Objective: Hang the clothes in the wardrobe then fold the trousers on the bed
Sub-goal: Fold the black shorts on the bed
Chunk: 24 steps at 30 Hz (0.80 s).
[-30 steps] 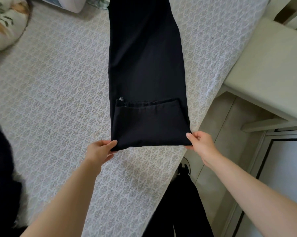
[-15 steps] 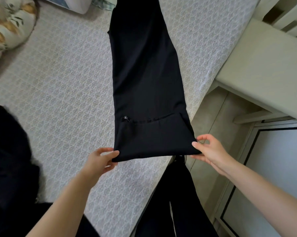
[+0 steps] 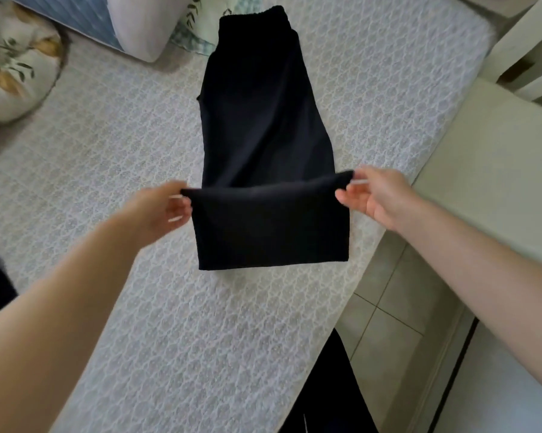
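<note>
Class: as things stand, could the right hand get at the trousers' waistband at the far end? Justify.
Probably yes: only the flat trousers on the bed lie between the right hand and the waistband, though that hand is busy pinching the folded edge.

Home bedroom: bed, pillows

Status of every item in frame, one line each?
trousers: on the bed, partly folded, fold edge held up.
left hand: pinches the fold's left corner.
right hand: pinches the fold's right corner.
pillow: lies at the bed's far end.
</note>
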Tool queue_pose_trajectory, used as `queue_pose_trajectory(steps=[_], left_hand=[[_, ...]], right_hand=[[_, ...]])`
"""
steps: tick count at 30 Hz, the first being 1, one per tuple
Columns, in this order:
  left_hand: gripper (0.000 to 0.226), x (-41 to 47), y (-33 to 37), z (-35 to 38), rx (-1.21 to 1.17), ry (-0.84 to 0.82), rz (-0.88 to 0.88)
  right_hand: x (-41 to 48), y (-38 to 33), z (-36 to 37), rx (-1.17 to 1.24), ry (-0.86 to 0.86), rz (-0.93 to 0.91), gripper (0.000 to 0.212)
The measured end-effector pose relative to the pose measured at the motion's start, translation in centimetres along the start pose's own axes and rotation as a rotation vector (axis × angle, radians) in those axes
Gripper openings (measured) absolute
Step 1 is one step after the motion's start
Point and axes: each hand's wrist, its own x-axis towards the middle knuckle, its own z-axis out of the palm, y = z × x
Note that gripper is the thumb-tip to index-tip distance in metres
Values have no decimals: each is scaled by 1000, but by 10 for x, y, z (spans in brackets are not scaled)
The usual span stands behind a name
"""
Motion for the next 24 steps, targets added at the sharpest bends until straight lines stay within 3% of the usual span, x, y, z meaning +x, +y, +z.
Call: queue_pose_trajectory(steps=[2,4,6,10,15,22,24], left_hand=[[17,28,16,9,-21,36,51],[27,51,15,19,163,116,63],[33,63,-1,29,339,130,34],[51,69,-48,38,475,104,-53],[34,64,-80,39,538,101,-31],[35,65,-92,30,474,29,-82],[39,65,-96,26,471,-18,-113]], right_hand=[[29,-16,9,41,56,-77,24],[58,-15,14,-99,121,-99,27],[77,3,16,-293,136,-23,26],[91,47,3,-507,10,124,30],[88,66,-12,-496,-78,166,21],[91,72,-11,-652,-60,-169,22],[88,74,-6,-636,-92,-148,22]])
